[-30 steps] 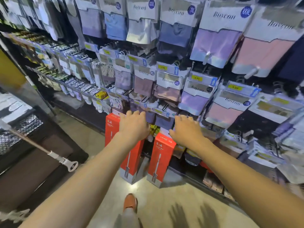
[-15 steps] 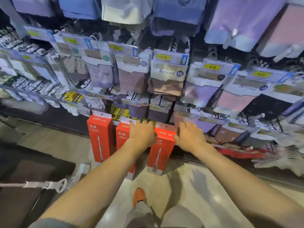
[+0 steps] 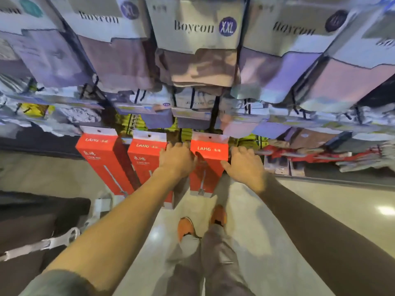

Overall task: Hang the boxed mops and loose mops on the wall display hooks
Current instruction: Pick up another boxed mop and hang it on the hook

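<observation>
Three red boxed mops hang side by side low on the wall display: the left box (image 3: 100, 154), the middle box (image 3: 145, 154) and the right box (image 3: 208, 159). My left hand (image 3: 177, 160) grips the left top edge of the right box, partly covering the middle box. My right hand (image 3: 243, 165) holds the right side of that same box. Each box has a white hang tab on top. A loose mop handle with a white end (image 3: 44, 244) lies at the lower left.
Packs of underwear (image 3: 201, 60) hang in rows above and close to my head. A dark cart or bin (image 3: 32, 221) stands at the left. The pale floor (image 3: 320, 210) runs along the display, with my orange shoes (image 3: 186, 228) on it.
The view has moved closer and tilted down. Both hands stay on the right red box, which now hangs level with the other two.
</observation>
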